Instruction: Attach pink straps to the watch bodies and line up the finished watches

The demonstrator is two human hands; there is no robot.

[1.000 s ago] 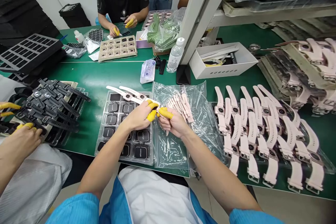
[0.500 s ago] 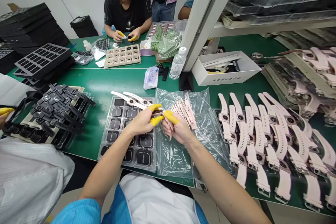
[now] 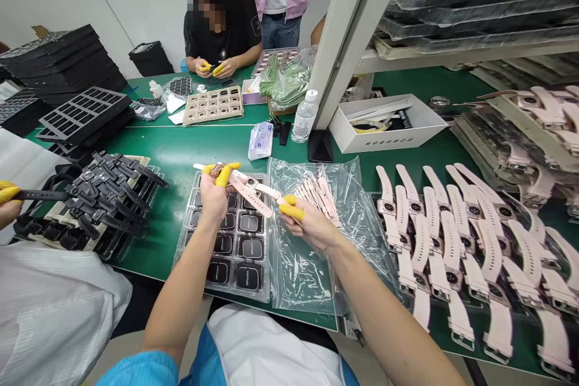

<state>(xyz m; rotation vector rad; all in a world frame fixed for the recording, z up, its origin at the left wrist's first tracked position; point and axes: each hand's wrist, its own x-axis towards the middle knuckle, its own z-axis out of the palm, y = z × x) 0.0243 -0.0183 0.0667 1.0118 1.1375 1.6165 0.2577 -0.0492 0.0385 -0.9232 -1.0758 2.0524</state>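
Observation:
My left hand (image 3: pixel 216 190), with yellow finger covers, is closed on a pink-strapped smartwatch (image 3: pixel 218 169) over the back of a clear tray (image 3: pixel 266 277). A pink strap (image 3: pixel 251 195) slants down to the right from this hand. Beside it, another smartwatch (image 3: pixel 251 183) lies across the tray's back edge, its strap running toward my right hand (image 3: pixel 305 218). The fingers of my right hand are pinched together at that strap's end; whether they grip it is hard to make out. Black square pieces (image 3: pixel 249 248) fill the tray's pockets. Loose pink straps (image 3: pixel 319 196) lie on a plastic bag (image 3: pixel 301 271).
Pink-strapped watches (image 3: pixel 447 241) stand in rows at right, below a shelf (image 3: pixel 366 60). A white box (image 3: pixel 389 139), bottle (image 3: pixel 305 117) and tissue pack (image 3: pixel 260 140) are behind. Black-strapped watches (image 3: pixel 106 193) are piled left, near a neighbour's hand (image 3: pixel 8 208). Another person (image 3: pixel 221 30) works opposite.
My hands have parted. My left hand has moved left and back with the watch, over the tray's back edge. My right hand stays near the bag, slightly lower.

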